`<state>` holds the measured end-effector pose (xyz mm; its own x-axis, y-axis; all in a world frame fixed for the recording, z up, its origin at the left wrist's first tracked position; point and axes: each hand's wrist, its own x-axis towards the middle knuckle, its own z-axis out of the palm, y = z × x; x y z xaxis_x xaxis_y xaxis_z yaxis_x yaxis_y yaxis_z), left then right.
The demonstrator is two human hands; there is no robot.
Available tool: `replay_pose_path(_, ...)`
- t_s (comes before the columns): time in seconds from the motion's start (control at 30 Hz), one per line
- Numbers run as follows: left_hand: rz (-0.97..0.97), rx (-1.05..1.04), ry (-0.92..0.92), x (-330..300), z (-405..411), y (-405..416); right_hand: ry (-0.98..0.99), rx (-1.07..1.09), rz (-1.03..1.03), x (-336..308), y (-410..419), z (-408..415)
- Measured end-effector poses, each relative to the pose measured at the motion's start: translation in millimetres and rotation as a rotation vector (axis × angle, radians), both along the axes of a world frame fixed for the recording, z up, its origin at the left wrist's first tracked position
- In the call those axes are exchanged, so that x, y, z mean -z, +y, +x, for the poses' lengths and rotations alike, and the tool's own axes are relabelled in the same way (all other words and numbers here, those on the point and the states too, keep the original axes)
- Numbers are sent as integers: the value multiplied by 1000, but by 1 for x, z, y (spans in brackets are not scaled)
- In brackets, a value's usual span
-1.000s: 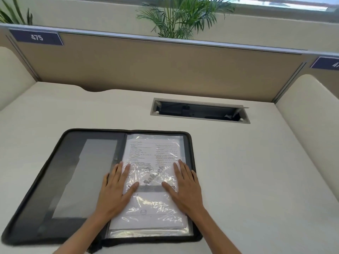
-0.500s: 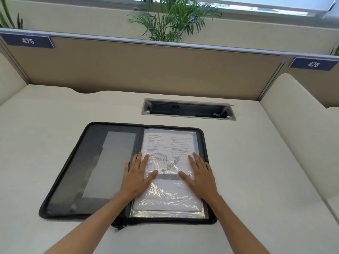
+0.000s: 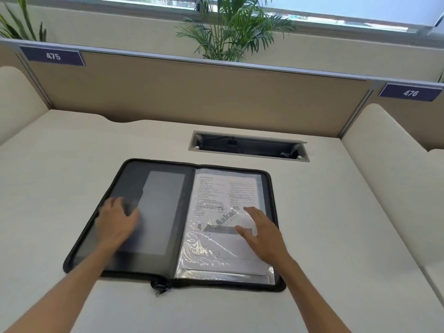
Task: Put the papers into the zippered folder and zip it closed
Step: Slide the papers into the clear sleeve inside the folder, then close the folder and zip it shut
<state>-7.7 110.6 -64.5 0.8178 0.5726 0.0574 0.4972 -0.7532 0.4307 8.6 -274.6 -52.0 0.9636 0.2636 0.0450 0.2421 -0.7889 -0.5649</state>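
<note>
A black zippered folder (image 3: 158,212) lies open flat on the desk. Its right half holds printed papers (image 3: 223,195) under a shiny clear plastic sleeve. My right hand (image 3: 263,233) rests flat on those papers, fingers spread, holding nothing. Blurred with motion, my left hand (image 3: 117,221) sits over the folder's dark left half near its outer edge, fingers spread, gripping nothing that I can see. The zipper pull (image 3: 159,287) hangs at the near end of the spine.
A recessed cable slot (image 3: 248,146) opens in the desk behind the folder. A tan partition (image 3: 192,92) with number plates 475 and 476 closes the back. Padded side dividers (image 3: 389,169) stand at left and right. Plants rise behind the partition.
My left hand has left the papers and moved left onto the folder's left half. My right hand stays on the papers. The camera view has shifted slightly.
</note>
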Motion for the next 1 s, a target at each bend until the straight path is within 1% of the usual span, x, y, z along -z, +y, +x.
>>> replay_pose_path(0.07, 62, -116, 171, 0, -7, 23, -1, -3, 50, -7, 4, -11)
replay_pose_path(0.13, 107, -193, 293, 1, -14, 40, 6, 2, 89, -13, 9, -21)
replay_pose_path(0.23, 126, -235, 337, 0, -22, 54, -1, -7, 119, -18, 16, -33)
replay_pose_path(0.37, 58, -218, 332, -4, -26, 67, -5, -32, 152, -24, 27, -46)
replay_pose_path(0.43, -63, -209, 267, -11, -27, 73, -10, -47, 153, -28, 33, -51)
replay_pose_path(0.53, -276, -172, 94, -28, -28, 78, -12, -64, 171, -36, 42, -56)
replay_pose_path(0.67, -334, -198, -58, -61, -27, 77, -17, -84, 221, -51, 56, -62)
replay_pose_path(0.73, -363, -167, -124, -82, -26, 72, -24, -96, 241, -60, 64, -63)
replay_pose_path(0.8, -403, -118, -168, -104, -23, 65, -31, -111, 261, -69, 71, -63)
replay_pose_path(0.93, -569, 30, -217, -146, -21, 43, -66, -146, 304, -90, 85, -64)
replay_pose_path(1.0, -623, 121, -238, -162, -23, 28, -79, -156, 338, -99, 92, -65)
